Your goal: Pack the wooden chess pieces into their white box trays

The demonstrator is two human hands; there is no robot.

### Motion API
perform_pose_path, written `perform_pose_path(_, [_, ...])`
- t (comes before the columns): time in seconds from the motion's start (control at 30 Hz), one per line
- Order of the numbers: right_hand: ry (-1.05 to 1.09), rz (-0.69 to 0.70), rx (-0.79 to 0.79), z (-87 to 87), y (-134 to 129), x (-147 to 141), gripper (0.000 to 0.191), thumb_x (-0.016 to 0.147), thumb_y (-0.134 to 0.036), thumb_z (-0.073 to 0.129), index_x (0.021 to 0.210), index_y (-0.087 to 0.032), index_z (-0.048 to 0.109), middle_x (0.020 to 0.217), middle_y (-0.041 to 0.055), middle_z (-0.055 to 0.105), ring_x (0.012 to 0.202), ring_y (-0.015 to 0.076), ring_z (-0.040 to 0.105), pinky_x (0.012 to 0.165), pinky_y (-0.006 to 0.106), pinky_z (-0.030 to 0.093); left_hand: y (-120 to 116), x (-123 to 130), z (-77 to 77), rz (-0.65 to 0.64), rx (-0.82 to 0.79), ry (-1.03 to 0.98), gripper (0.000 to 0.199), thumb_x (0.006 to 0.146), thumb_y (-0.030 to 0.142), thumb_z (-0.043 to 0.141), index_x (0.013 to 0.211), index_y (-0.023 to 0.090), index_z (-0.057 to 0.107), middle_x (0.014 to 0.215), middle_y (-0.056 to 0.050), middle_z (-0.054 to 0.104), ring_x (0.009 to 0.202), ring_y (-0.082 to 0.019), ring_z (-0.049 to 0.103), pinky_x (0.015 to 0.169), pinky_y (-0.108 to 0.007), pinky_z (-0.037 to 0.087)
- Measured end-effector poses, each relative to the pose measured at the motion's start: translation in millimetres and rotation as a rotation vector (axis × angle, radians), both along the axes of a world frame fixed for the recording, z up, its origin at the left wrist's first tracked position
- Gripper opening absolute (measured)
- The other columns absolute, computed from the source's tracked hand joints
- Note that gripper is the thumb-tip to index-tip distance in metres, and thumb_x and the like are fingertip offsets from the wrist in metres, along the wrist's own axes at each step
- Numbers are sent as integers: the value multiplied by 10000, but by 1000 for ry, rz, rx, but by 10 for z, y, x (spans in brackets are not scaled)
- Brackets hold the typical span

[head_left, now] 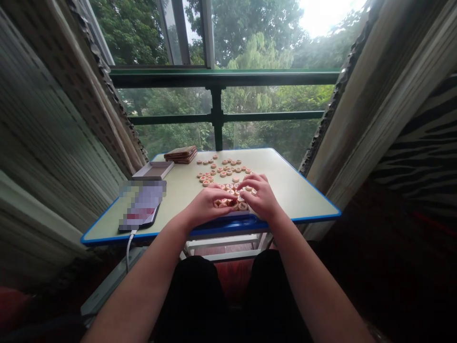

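Round wooden Chinese chess pieces [230, 192] lie packed close together in a shallow pale tray [235, 212] at the table's near edge. My left hand [205, 204] reaches in from the left, its fingers and thumb curled around a piece at the tray's near side; the fingertips partly hide it. My right hand [262, 195] arches over the right side of the packed pieces with fingers bent and spread, its fingertips close to them. More loose pieces [223, 174] are scattered on the table beyond both hands, some with red characters showing.
The pale table [293, 190] has a blue rim. At the left are an open shallow box [153, 170], a stack of brown folded boards [180, 154] and a phone [143, 205] with a white cable [128, 250]. A window with green railing [217, 116] stands behind, between curtains.
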State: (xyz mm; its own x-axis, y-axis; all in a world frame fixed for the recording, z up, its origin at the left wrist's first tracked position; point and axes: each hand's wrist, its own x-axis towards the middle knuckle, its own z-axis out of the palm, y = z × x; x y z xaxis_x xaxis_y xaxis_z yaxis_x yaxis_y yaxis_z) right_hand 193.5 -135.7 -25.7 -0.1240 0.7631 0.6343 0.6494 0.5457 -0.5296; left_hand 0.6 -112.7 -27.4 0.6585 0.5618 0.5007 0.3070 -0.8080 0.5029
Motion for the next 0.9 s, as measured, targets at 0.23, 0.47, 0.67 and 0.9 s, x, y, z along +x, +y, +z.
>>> perform_pose_path(0.23, [39, -10, 21, 25, -20, -2, 126, 726, -195, 564, 697, -225, 683, 850, 22, 619, 904, 201, 510, 895, 363, 343, -11, -12, 9, 16, -53, -12, 278, 718, 262, 678, 989, 217, 713, 856, -46, 717, 807, -184, 565, 793, -323, 457])
perform_pose_path(0.47, [31, -18, 8, 21, -23, 1, 139, 734, -195, 559, 690, -228, 686, 841, 23, 614, 880, 199, 508, 888, 366, 347, -6, -13, 14, -31, -70, 1, 226, 745, 313, 659, 949, 237, 724, 845, -43, 721, 849, -183, 599, 786, -307, 469])
perform_pose_path(0.67, [32, -23, 1, 18, -20, 5, 138, 728, -186, 559, 701, -230, 687, 847, 22, 624, 905, 205, 512, 897, 366, 349, 12, -17, 23, -65, -7, 47, 145, 766, 317, 640, 851, 253, 739, 1033, -57, 700, 917, -207, 618, 918, -394, 409])
perform_pose_path(0.9, [29, -20, 4, 13, -12, 15, 136, 736, -197, 557, 705, -226, 686, 844, 22, 623, 898, 202, 514, 899, 368, 347, -10, -12, 30, -11, 23, 13, 161, 737, 294, 666, 874, 237, 726, 1038, -60, 694, 919, -204, 617, 931, -400, 393])
